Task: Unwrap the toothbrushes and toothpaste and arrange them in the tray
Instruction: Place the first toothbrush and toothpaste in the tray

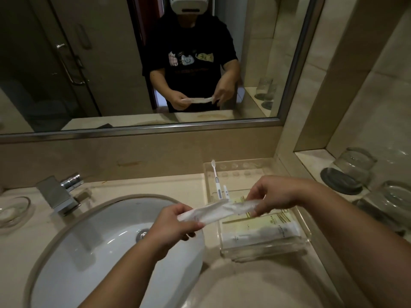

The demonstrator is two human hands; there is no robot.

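Left hand (175,221) gripping wrapper (222,211), right hand (274,196) pinching

Dim, warm, yellowish light fills the room. The white sink (77,241) is the brightest area, with soft glare streaks near its drain and grey shadows across its bowl. The tap (60,194) carries small glints. The mirror (66,63) goes near black at its left side. Straight lines bow toward the view's edges, and the glasses (353,170) at the right are smeared. The wrapper (222,211) looks soft-edged and slightly blown out.
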